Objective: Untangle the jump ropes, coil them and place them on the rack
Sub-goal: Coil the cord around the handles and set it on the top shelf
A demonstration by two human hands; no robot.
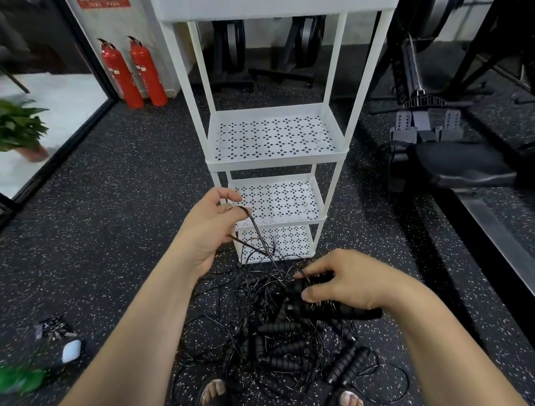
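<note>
A thin cord is held pinched above the heap by the left hand, black handles are gripped by the right hand, its fingers curled, and the tangled jump ropes are left on the floor just before the white rack.

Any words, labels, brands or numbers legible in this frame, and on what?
No text reads clearly.
Red sign on the wall: white lettering, cropped and blurred.
Left fire extinguisher label: too small.
Right fire extinguisher label: too small.
Black machine upright: pale lettering, blurred.
</note>
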